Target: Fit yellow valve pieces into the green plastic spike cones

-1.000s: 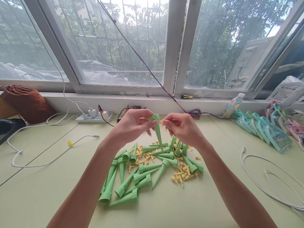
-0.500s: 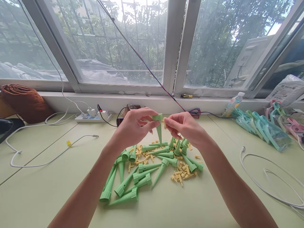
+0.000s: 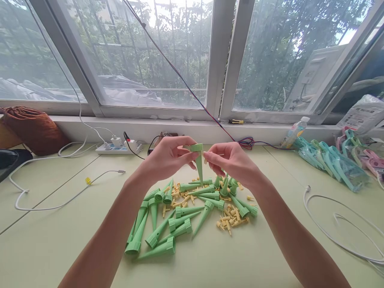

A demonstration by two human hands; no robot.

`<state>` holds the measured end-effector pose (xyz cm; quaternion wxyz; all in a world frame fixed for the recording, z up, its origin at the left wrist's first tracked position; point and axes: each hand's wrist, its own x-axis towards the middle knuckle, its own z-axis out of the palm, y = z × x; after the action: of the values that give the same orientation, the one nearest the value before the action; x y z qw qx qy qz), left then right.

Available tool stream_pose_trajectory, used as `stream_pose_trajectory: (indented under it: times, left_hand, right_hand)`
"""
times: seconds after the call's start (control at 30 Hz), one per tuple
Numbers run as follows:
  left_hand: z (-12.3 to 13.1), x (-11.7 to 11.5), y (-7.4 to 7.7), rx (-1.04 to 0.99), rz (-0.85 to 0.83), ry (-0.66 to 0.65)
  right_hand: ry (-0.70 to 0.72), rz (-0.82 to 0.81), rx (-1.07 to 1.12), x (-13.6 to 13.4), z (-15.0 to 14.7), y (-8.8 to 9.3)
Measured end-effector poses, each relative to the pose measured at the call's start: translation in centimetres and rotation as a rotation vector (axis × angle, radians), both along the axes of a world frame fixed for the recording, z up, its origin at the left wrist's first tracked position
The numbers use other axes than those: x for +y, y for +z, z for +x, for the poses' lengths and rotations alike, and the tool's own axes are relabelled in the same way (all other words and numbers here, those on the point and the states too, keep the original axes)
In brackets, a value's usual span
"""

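Between the thumb and fingers of my left hand (image 3: 172, 156) hangs a green plastic watering spike (image 3: 199, 162), cap end up and its tip pointing down. My right hand (image 3: 229, 158) pinches a small yellow plastic valve (image 3: 205, 159) close against the side of the spike, just below the cap. Whether the valve sits in the spike's hole is too small to tell. Below both hands, several more green spikes (image 3: 162, 249) lie on the table, and a few stand tip-up behind my right hand. Loose yellow valves (image 3: 231, 220) are heaped among them.
A white power strip (image 3: 117, 148) with plugs stands at the back left, and a white cable (image 3: 69, 204) curls nearby. At the back right are a plastic bottle (image 3: 295, 132) and bagged teal clips (image 3: 333, 160). Another white cable (image 3: 324, 240) loops at right.
Both hands have shifted slightly left with the spike and the valve. The valve is nearer the spike's side. The pile on the table looks the same.
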<state>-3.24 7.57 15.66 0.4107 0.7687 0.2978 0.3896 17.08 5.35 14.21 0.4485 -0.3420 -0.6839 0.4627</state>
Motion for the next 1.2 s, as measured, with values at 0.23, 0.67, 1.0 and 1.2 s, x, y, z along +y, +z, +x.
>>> stream_pose_trajectory:
  times: [0.23, 0.67, 1.0, 1.2]
  left_hand:
    - [-0.07, -0.13, 0.43, -0.018, -0.097, -0.042]
    - [-0.64, 0.08, 0.36, 0.052, -0.151, -0.044]
    - [-0.55, -0.11, 0.65, 0.016, -0.212, -0.040]
    - [-0.36, -0.13, 0.53, 0.057, -0.124, 0.015]
  right_hand:
    - [-0.033, 0.068, -0.062, -0.04, -0.32, -0.44]
    - [-0.050, 0.174, -0.162, -0.13, -0.50, -0.68]
    - [-0.051, 0.172, -0.150, 0.05, -0.51, -0.84]
    - [-0.117, 0.149, -0.194, 0.17, -0.73, -0.90]
